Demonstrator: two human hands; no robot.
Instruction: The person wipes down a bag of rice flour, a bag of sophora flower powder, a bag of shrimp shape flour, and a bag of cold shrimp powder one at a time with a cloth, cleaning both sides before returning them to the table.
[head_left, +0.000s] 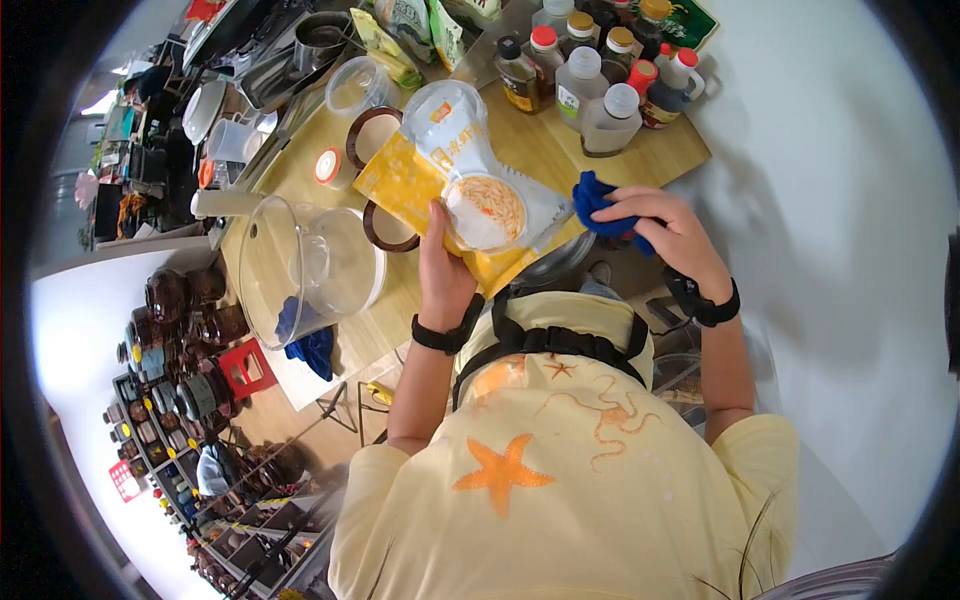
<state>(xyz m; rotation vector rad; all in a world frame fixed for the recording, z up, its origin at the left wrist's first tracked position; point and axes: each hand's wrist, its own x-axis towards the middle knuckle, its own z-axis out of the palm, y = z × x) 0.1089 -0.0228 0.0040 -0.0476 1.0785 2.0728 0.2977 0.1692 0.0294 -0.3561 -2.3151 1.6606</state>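
My left hand (pixel 443 268) is closed on the lower edge of a yellow and white food bag (pixel 420 180) with a noodle picture on it, held above the wooden table (pixel 650 150). Crumpled in the fingers of my right hand (pixel 675 235) is a dark blue cloth (pixel 597 203), just beyond the bag's right corner. A large clear plastic container (pixel 340 262) stands left of the bag, with a second blue cloth (pixel 312 352) at its near side.
Bottles (pixel 580 85) crowd the table's back right. A clear tub (pixel 357 85), a small white-lidded jar (pixel 330 167) and brown-rimmed round items (pixel 375 135) lie behind and left of the bag. A white wall (pixel 830 250) rises on the right.
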